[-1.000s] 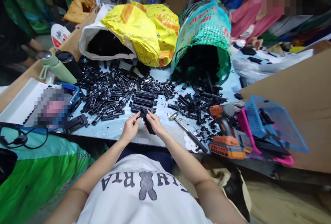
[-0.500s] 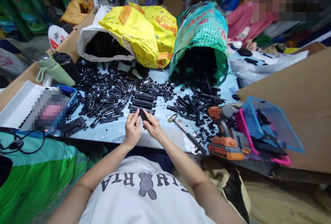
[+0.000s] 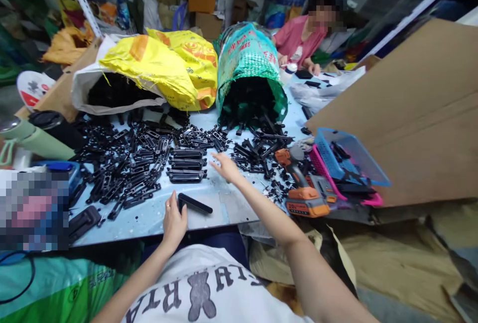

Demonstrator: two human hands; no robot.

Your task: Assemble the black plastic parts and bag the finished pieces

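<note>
My left hand (image 3: 175, 221) is at the near edge of the table, its fingers closed at one end of a long black plastic piece (image 3: 196, 204) with rounded ends. The piece lies at a slant, low over the tabletop. My right hand (image 3: 226, 166) is stretched forward with its fingers apart and nothing visible in it. It is just right of a row of black plastic bars (image 3: 187, 175) laid side by side. To the left spreads a heap of small black parts (image 3: 138, 163). More black parts (image 3: 257, 149) lie beyond my right hand.
A yellow sack (image 3: 149, 61) and a green sack (image 3: 246, 59), their mouths facing me, stand at the back. An orange cordless drill (image 3: 302, 198) and a blue basket (image 3: 373, 168) are on the right. Bottles (image 3: 41, 139) stand left. A person in pink (image 3: 291, 39) sits across.
My hands have moved apart: the left keeps the black piece near the edge, while the right has gone forward. The hammer no longer shows. The whole view has shifted.
</note>
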